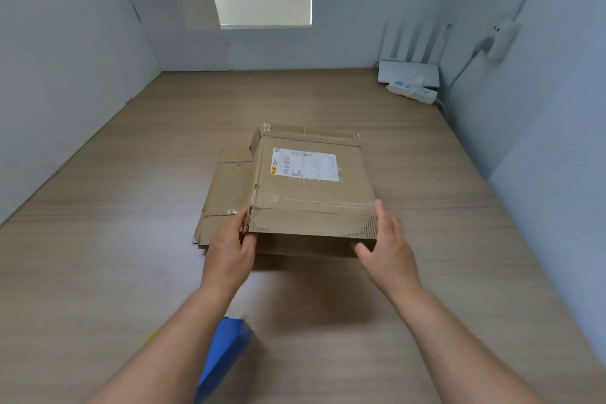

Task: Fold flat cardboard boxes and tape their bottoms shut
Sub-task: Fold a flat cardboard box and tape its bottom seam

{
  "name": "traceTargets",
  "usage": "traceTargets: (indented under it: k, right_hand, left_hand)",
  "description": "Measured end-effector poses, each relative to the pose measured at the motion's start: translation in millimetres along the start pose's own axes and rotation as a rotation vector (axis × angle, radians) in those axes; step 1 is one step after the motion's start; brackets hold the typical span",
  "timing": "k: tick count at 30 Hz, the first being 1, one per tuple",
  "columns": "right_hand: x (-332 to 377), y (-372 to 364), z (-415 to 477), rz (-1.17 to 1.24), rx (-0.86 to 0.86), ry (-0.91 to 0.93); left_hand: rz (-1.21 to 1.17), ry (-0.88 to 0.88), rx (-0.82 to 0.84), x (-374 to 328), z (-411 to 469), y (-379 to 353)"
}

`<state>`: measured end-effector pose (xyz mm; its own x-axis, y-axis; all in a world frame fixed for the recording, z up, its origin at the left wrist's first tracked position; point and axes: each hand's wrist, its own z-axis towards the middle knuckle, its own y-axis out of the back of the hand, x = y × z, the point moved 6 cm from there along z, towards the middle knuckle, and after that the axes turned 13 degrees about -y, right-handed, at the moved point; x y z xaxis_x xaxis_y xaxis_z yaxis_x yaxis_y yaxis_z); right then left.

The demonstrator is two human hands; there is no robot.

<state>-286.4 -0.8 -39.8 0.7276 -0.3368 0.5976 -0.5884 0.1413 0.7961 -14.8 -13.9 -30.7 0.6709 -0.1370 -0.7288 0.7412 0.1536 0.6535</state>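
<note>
Hands (229, 241) (388, 241) grip flat box (311, 187); near corners.

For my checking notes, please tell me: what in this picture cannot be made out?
Head view only.
1. Print on the label: too small and blurred.
2. Lower cardboard: mostly covered by the top box, so the sheet count is unclear.
3. Blue object: partly behind the left forearm, identity unclear.
</note>
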Motion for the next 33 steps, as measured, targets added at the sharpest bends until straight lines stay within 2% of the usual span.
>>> traceTargets:
  k: [3,5,8,13,16,21,26,30,33]
  right_hand:
    - [-12,17,-19,0.311,-0.091,-0.188]
    - [-17,22,-34,0.294,-0.102,-0.214]
    - [-11,41,-62,0.239,-0.229,-0.129]
    - [18,108,-112,0.242,-0.628,-0.013]
    - [27,137,-133,0.224,-0.706,0.037]
    - [19,164,-145,0.252,-0.709,0.023]
    - [4,153,-129,0.152,-0.446,0.021]
    - [-12,154,-123,0.276,-0.32,0.072]
    - [-16,157,-122,0.402,-0.251,0.125]
  left_hand:
    - [-0.109,0.023,-0.136,-16,-16,26]
    - [-0.149,0.031,-0.146,-23,-29,40]
    - [-0.154,0.018,-0.128,-34,-47,62]
    - [-0.124,-0.09,-0.145,-66,-71,97]
    - [-0.136,-0.138,-0.17,-87,-82,110]
    - [-0.153,-0.059,-0.134,-104,-93,107]
    - [-0.003,0.013,-0.034,-106,-96,79]
    - [-0.187,-0.099,-0.171,-107,-111,69]
    - [-0.316,-0.148,-0.192,-104,-122,67]
